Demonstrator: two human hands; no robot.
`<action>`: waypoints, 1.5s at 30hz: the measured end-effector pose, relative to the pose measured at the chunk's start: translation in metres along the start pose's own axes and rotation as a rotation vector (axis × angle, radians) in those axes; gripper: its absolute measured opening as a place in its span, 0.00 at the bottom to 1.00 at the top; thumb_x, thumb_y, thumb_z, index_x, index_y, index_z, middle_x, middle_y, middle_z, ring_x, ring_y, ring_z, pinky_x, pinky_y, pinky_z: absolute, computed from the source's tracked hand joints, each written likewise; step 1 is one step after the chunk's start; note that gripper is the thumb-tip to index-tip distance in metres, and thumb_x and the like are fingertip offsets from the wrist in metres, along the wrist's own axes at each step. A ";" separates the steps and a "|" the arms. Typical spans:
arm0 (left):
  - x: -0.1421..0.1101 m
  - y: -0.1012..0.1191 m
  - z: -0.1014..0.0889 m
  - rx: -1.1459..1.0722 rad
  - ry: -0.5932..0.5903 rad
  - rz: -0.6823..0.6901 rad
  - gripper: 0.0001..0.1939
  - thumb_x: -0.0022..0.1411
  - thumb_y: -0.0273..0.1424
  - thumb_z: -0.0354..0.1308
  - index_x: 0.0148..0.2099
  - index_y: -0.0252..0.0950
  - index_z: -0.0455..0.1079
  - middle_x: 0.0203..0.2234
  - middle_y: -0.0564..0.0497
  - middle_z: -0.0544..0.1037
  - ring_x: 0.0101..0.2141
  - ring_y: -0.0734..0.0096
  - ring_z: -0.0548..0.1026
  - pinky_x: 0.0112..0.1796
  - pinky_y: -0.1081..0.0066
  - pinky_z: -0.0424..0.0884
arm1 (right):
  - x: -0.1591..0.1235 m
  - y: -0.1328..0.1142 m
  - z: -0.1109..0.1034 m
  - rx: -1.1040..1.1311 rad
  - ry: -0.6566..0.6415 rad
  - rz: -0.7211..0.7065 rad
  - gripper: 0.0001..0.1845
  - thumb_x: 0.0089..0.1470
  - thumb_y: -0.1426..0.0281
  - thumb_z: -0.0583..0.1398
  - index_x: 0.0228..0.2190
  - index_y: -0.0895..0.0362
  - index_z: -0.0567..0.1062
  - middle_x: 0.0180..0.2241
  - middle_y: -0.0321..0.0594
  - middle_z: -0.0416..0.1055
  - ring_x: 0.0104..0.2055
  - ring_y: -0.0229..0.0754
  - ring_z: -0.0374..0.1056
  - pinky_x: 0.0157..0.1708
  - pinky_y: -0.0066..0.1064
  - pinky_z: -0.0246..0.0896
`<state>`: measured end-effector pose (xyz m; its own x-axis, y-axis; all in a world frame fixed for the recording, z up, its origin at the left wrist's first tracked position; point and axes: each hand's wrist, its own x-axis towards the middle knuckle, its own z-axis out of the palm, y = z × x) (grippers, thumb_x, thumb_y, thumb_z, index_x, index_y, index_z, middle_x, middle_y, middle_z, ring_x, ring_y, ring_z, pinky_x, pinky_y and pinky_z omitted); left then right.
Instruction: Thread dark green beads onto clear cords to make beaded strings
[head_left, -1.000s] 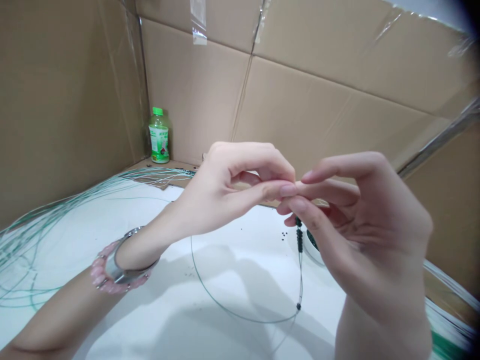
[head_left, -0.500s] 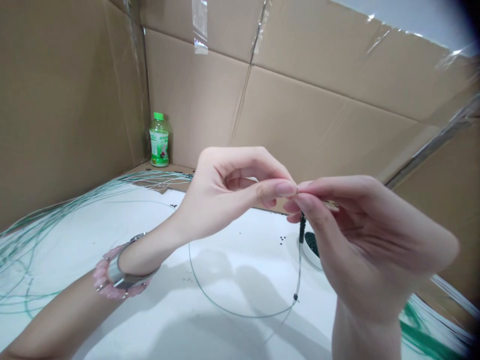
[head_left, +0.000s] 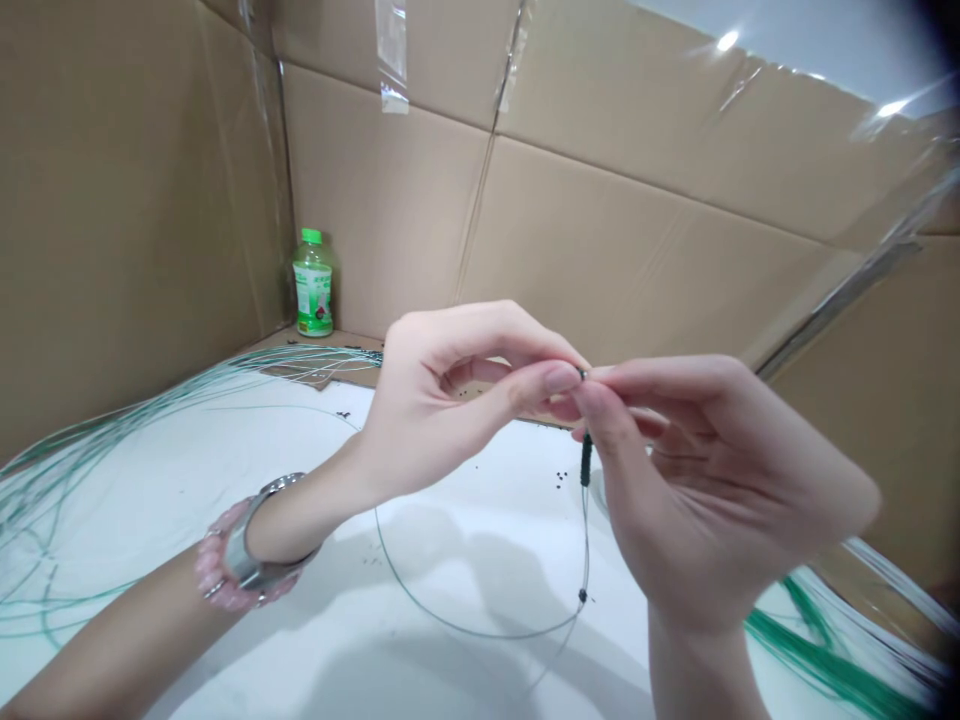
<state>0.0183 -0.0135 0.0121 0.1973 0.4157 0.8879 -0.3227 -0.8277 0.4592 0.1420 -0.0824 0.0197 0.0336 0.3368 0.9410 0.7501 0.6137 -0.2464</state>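
Note:
My left hand (head_left: 457, 405) and my right hand (head_left: 709, 480) meet above a white work surface (head_left: 465, 480). Their thumbs and fingertips pinch the top of a thin green-tinted wire (head_left: 480, 632) near a short column of dark beads (head_left: 586, 460). Below the column, the wire hangs down and curves away left in a wide loop. One small dark bead (head_left: 582, 596) sits low on the wire. My left wrist wears a pink beaded bracelet (head_left: 225, 565) and a silver bangle (head_left: 244, 540).
Bundled green and white wires (head_left: 97, 480) spread across the left, with more (head_left: 825, 655) at lower right. Loose dark beads (head_left: 561, 478) lie on the white surface. Cardboard walls (head_left: 600, 220) surround it, and a green-capped bottle (head_left: 313, 285) stands in the far corner.
My hands have moved slightly down and left, with the right hand turned flatter. The bead column has shifted left with them. The bowl seen earlier behind my right hand is now hidden.

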 end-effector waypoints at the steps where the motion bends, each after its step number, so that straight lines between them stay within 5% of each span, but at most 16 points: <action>1: 0.000 0.000 0.000 0.000 0.006 -0.015 0.05 0.57 0.30 0.60 0.30 0.36 0.73 0.24 0.52 0.77 0.22 0.77 0.74 0.20 0.78 0.72 | 0.001 -0.001 0.000 0.009 -0.006 0.005 0.07 0.52 0.74 0.61 0.27 0.50 0.71 0.24 0.31 0.74 0.26 0.39 0.72 0.21 0.29 0.70; 6: 0.000 -0.002 0.003 -0.009 0.072 -0.041 0.08 0.57 0.33 0.60 0.28 0.35 0.71 0.21 0.54 0.76 0.19 0.78 0.73 0.19 0.79 0.71 | 0.003 -0.004 0.000 -0.006 0.003 0.052 0.08 0.52 0.76 0.60 0.27 0.50 0.71 0.25 0.32 0.72 0.27 0.39 0.70 0.18 0.29 0.65; 10: 0.000 -0.002 0.005 0.012 0.092 -0.061 0.09 0.57 0.35 0.60 0.28 0.35 0.71 0.21 0.53 0.76 0.20 0.79 0.73 0.18 0.80 0.70 | 0.001 -0.001 0.000 -0.075 0.093 -0.052 0.11 0.48 0.78 0.61 0.30 0.48 0.73 0.26 0.33 0.73 0.27 0.42 0.68 0.19 0.33 0.65; 19: -0.003 -0.001 0.003 0.016 0.070 -0.031 0.08 0.56 0.33 0.61 0.28 0.35 0.71 0.21 0.54 0.75 0.19 0.79 0.72 0.19 0.80 0.70 | 0.001 0.002 -0.005 -0.282 0.002 -0.216 0.13 0.47 0.78 0.62 0.31 0.47 0.73 0.27 0.33 0.72 0.30 0.45 0.68 0.27 0.37 0.67; 45: -0.005 -0.008 0.002 0.073 0.043 0.062 0.08 0.57 0.35 0.60 0.31 0.35 0.72 0.24 0.52 0.77 0.22 0.77 0.73 0.22 0.77 0.70 | 0.002 0.000 -0.006 -0.280 -0.054 -0.201 0.13 0.48 0.80 0.61 0.30 0.47 0.72 0.27 0.32 0.72 0.29 0.42 0.66 0.26 0.34 0.64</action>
<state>0.0213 -0.0095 0.0034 0.1383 0.3771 0.9158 -0.2643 -0.8771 0.4011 0.1457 -0.0862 0.0226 -0.1627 0.2714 0.9486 0.8907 0.4540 0.0228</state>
